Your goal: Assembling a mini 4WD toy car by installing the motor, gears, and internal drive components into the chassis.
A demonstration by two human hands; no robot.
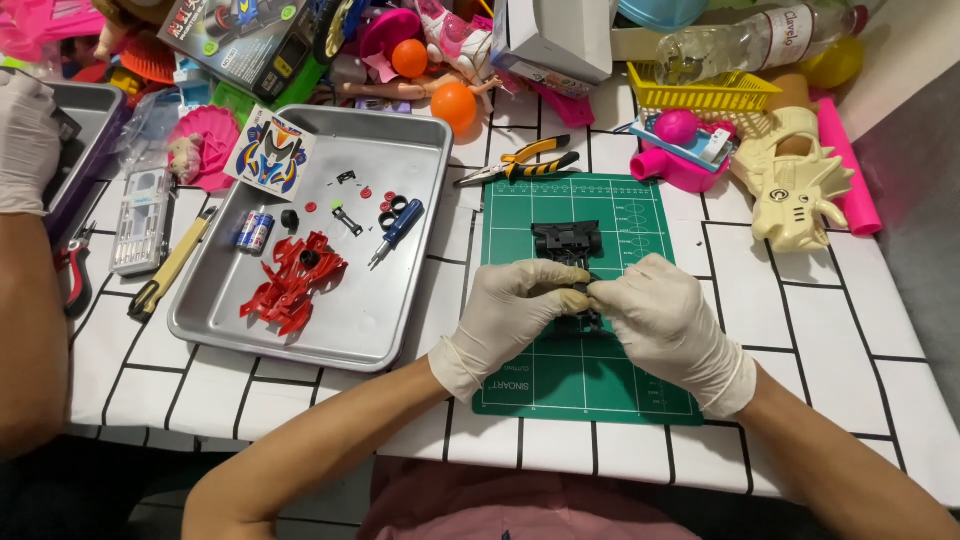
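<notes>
A small black plastic toy car chassis is pinched at its near end between the gloved left hand and right hand, fingers clamped together, mid green cutting mat.

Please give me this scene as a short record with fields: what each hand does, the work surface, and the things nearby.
left hand: gloved left hand pinches the black toy car chassis from the left
right hand: gloved right hand grips the same chassis at its near end
surface: green cutting mat on a white table with black lines
tray: metal tray holds a red car body, a blue screwdriver, small parts
behind mat: yellow-black pliers
other person: gloved hand at far left
</notes>
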